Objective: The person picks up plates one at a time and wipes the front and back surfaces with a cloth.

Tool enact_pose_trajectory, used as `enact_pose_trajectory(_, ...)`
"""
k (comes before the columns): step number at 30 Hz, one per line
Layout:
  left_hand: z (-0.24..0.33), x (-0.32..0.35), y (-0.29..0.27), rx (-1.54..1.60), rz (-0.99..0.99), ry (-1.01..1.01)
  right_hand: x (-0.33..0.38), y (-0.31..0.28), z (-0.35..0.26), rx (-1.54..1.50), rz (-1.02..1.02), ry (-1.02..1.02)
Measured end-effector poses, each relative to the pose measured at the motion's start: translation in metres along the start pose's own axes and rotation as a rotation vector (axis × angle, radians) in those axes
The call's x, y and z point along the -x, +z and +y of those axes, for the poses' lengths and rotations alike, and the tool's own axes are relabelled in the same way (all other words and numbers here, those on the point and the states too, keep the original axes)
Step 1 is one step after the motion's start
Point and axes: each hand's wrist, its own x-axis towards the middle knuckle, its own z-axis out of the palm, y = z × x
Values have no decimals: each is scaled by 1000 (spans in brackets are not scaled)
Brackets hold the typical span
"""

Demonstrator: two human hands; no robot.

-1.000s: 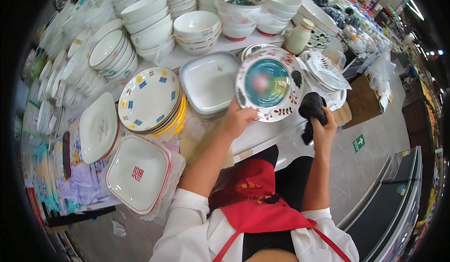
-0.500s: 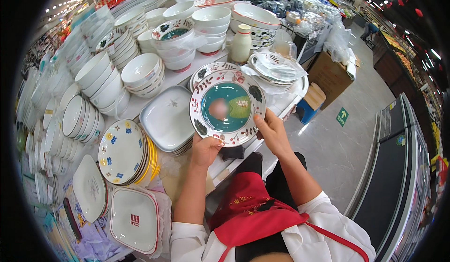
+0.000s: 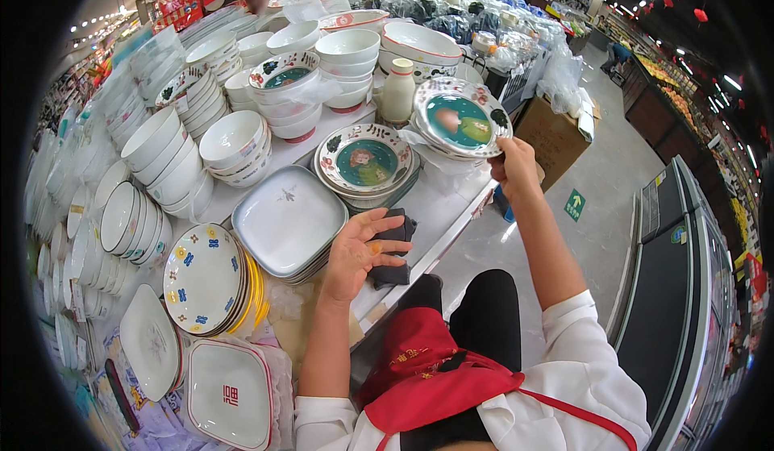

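My right hand point(image 3: 513, 166) pinches the lower right rim of a round plate point(image 3: 459, 120) with a teal picture centre and a leaf-and-berry border. That plate lies on or just over a stack at the right end of the table. Fingers spread and nothing in it, my left hand point(image 3: 360, 256) hovers by a dark grey cloth point(image 3: 395, 270) at the table's front edge. Between the hands and farther back stands a stack of matching plates point(image 3: 367, 161). A pale square dish stack point(image 3: 290, 219) is just left of my left hand.
Stacked white bowls point(image 3: 234, 141) crowd the left and back. A cream bottle point(image 3: 397, 92) stands behind the plates. Yellow-edged plates point(image 3: 205, 278) and a red-rimmed square dish point(image 3: 230, 394) are nearer left. A cardboard box point(image 3: 552, 141) sits on the floor beyond the table.
The plate has moved from between both hands to the right-hand stack, still in my right hand. My left hand has let go and opened. The matching stack behind is now uncovered.
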Motion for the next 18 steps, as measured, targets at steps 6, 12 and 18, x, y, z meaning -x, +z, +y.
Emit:
enact_pose_trajectory(6,-3,-4,2,-22,20,-42,-75,-10,21,-4,83,238)
enact_pose_trajectory(12,4,1,2,-71,59,-46,-74,14,30,140,119,308)
enact_pose_trajectory(18,1,0,8,-105,27,-91,-73,0,24,309,36,380)
